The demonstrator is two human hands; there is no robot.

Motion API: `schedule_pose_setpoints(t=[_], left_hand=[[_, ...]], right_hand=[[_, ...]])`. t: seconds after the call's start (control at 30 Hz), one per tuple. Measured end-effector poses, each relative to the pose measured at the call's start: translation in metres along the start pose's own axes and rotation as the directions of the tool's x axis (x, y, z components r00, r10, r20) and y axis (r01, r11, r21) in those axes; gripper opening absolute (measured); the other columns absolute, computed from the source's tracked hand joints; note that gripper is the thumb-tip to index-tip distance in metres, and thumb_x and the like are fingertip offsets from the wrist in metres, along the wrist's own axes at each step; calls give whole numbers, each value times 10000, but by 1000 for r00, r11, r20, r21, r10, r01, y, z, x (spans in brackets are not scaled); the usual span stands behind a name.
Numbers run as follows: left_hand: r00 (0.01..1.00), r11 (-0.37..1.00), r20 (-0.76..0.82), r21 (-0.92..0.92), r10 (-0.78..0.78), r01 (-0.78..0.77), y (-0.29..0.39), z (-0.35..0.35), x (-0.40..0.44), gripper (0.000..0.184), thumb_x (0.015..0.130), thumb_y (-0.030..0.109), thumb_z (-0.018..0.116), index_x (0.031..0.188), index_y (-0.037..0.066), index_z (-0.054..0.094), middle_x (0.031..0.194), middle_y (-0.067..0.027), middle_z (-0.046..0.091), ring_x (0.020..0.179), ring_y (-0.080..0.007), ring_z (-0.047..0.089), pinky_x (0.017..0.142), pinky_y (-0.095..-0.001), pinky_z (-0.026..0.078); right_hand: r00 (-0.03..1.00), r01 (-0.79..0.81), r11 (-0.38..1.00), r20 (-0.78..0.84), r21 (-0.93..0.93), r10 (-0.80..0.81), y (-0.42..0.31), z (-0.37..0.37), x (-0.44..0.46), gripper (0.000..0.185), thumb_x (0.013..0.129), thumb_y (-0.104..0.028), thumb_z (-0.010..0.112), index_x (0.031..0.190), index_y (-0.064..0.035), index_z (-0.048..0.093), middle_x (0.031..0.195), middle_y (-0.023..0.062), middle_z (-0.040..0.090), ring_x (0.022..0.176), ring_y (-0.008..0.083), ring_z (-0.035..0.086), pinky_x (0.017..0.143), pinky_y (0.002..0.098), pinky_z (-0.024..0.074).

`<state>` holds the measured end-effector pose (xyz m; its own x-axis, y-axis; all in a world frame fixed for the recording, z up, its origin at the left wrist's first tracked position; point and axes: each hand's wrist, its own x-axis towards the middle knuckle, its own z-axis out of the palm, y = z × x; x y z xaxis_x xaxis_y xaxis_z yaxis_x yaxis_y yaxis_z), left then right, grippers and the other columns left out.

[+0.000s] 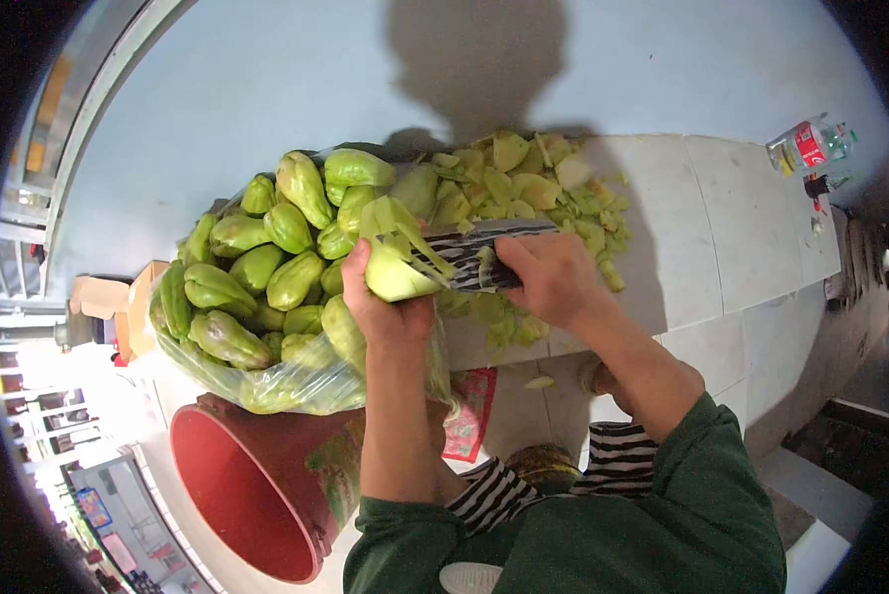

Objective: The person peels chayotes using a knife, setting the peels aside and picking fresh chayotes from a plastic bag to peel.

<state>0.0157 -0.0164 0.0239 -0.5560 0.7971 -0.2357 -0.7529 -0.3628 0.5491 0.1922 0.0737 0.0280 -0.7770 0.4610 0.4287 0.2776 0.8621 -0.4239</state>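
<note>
My left hand (393,315) is wrapped round a pale green chayote (401,275), partly sliced, with strips standing loose at its upper end. In my right hand (553,275) is a wide, shiny cleaver (464,255), whose blade mirrors black and white stripes. The blade lies against the right side of the chayote; how deep it cuts is hidden. Left of my hands, a clear plastic bag (301,381) is heaped with whole green chayotes (251,267). Cut chayote pieces (534,188) lie spread on the tiled ledge behind and below the cleaver.
A red bucket (311,495) lies tipped below the bag, its mouth facing left. At the far right of the tiled ledge (707,218) is a plastic bottle (816,147) with a red label. A cardboard box (138,307) stands left, and a pale blue wall (266,79) rises behind.
</note>
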Motion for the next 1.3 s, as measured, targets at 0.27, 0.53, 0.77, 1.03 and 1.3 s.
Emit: schedule_pose_setpoints(t=[0.27,0.53,0.77,1.03,1.3], left_hand=[[995,997,61,7,-78,77,2,-1,-8,493,832,376,567,1191,40,539,1065,-118,626,943,-279,608,854,-452,492],[980,993,169,67,-106,96,-2,-5,-8,572,836,423,526,1226,5,499,1023,-148,632,868,-326,642,734,-430,557],[984,994,143,-33,-103,109,2,-4,-6,545,854,467,513,1214,58,533,1078,-110,627,955,-294,617,762,-449,531],[995,997,-61,-10,-73,73,2,5,1,567,892,557,397,1089,56,573,849,-168,647,763,-302,629,715,-416,523],[981,975,97,-127,-170,182,-10,-19,13,547,860,531,440,1056,41,586,874,-196,655,778,-318,634,708,-422,533]], right_hand=[[992,-126,992,17,23,125,10,5,-3,296,677,-161,678,914,-91,516,768,99,619,715,334,631,590,455,495],[993,-103,993,-53,65,107,11,15,0,265,723,-150,648,939,-79,512,732,142,621,701,374,624,599,462,493],[975,-207,962,-40,179,217,5,15,-1,283,656,-75,664,921,-65,566,688,152,597,643,373,598,555,422,472],[973,201,976,-97,-82,-209,-6,9,-9,281,704,-174,626,957,-65,570,774,43,584,693,228,607,589,351,481],[922,301,925,-176,-231,-344,-13,15,-4,289,680,-135,592,953,-41,579,724,0,541,640,142,576,560,279,463]])
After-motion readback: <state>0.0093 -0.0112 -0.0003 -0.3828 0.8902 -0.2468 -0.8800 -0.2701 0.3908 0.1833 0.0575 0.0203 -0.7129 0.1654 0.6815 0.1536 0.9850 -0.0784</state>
